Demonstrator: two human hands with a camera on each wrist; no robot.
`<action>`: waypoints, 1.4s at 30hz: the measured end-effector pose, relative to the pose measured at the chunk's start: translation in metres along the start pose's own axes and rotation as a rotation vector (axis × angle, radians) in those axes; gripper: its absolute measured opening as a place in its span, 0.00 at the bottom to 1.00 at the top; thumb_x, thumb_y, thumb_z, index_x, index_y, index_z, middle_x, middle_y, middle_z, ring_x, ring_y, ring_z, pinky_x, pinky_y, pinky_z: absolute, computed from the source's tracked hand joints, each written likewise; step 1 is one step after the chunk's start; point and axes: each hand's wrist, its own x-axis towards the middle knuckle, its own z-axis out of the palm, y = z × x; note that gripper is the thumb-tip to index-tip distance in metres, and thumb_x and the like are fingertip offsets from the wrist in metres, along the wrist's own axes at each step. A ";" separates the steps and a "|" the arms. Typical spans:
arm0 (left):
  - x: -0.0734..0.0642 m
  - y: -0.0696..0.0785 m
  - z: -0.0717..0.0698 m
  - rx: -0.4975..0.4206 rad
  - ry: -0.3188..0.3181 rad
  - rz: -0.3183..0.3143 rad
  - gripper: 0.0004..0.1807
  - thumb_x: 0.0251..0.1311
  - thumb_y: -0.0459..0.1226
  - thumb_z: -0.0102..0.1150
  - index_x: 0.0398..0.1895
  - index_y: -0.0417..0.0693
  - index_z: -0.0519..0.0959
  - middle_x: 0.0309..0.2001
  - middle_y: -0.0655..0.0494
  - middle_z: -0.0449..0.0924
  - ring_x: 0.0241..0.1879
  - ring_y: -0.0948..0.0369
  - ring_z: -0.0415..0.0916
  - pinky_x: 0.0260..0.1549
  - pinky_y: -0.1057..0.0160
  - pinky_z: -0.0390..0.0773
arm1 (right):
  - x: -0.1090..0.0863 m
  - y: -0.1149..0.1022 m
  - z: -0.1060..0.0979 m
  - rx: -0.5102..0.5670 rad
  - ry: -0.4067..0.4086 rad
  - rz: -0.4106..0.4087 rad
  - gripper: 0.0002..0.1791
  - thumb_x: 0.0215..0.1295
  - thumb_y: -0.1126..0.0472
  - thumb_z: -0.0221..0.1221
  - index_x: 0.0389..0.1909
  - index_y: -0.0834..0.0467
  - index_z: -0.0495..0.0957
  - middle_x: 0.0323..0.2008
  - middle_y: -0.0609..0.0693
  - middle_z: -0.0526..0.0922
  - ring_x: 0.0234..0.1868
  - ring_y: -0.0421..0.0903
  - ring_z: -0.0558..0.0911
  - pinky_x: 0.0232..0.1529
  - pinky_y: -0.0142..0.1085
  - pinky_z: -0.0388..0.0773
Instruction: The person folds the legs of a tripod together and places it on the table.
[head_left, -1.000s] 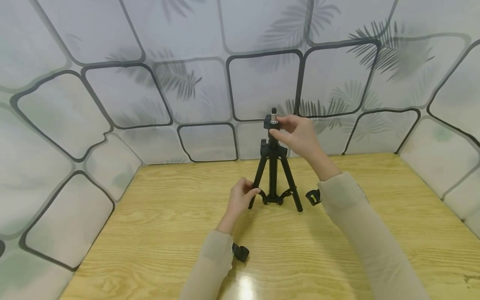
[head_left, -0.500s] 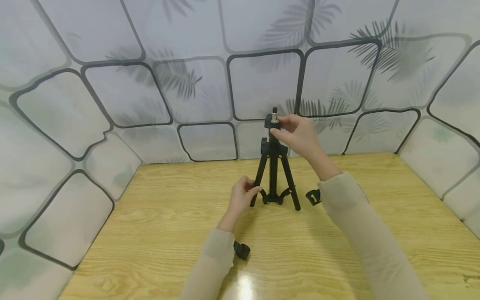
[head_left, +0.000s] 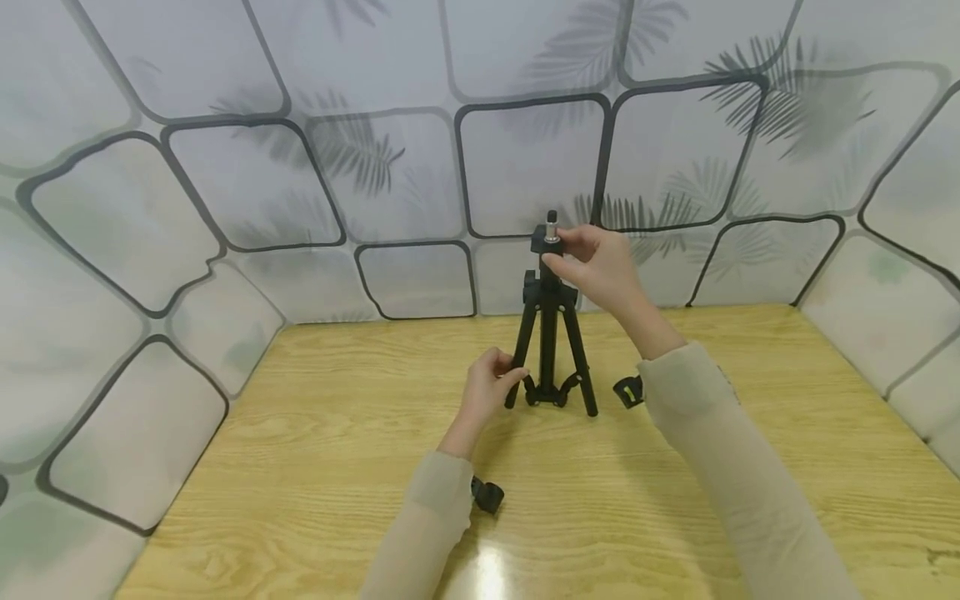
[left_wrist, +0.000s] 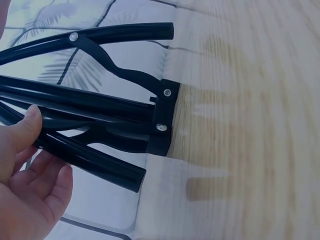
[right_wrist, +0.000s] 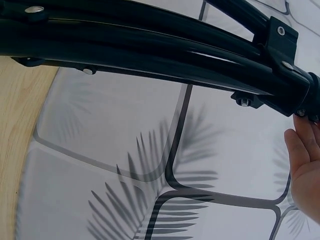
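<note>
A black tripod stand [head_left: 548, 350] with a silver stud [head_left: 552, 229] on top is upright over the wooden table, its legs partly spread. My left hand [head_left: 487, 387] pinches the left leg low down; the left wrist view shows the thumb on top of that leg [left_wrist: 100, 162] and the fingers beneath. Up at the head of the stand, my right hand [head_left: 600, 262] grips the column just below the stud between thumb and fingers. Folding braces [left_wrist: 120, 72] join the legs to a small bracket [left_wrist: 164, 117] at the column's foot. In the right wrist view my right hand [right_wrist: 307, 165] is partly cut off.
The wood-grain table [head_left: 322, 467] reaches back to a pale patterned cloth wall [head_left: 412, 183], close behind the stand. Small black pieces show beside the right cuff [head_left: 628, 392] and the left cuff [head_left: 489, 497].
The tripod's outer legs have drawn slightly inward, so their feet are closer together. My left hand has shifted a little right and up with its leg; my right hand keeps its grip.
</note>
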 end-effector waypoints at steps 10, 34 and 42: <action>0.004 0.004 0.002 0.009 0.013 0.004 0.07 0.55 0.34 0.58 0.34 0.39 0.75 0.32 0.51 0.76 0.34 0.58 0.74 0.29 0.65 0.76 | 0.004 0.000 -0.001 0.000 -0.001 0.005 0.21 0.53 0.58 0.63 0.46 0.65 0.75 0.46 0.56 0.77 0.45 0.49 0.78 0.46 0.39 0.72; 0.007 0.004 0.009 0.059 0.002 0.008 0.09 0.55 0.36 0.58 0.37 0.39 0.76 0.33 0.51 0.77 0.35 0.58 0.75 0.32 0.67 0.76 | 0.001 0.000 0.000 -0.019 -0.002 0.026 0.21 0.52 0.57 0.63 0.46 0.64 0.75 0.47 0.54 0.77 0.45 0.47 0.77 0.46 0.37 0.73; 0.009 0.011 0.013 0.089 -0.002 0.012 0.10 0.55 0.37 0.59 0.35 0.39 0.77 0.32 0.52 0.77 0.33 0.59 0.75 0.32 0.67 0.76 | 0.000 0.002 0.001 -0.004 -0.001 0.018 0.22 0.52 0.57 0.63 0.47 0.64 0.75 0.46 0.56 0.77 0.45 0.48 0.78 0.46 0.39 0.73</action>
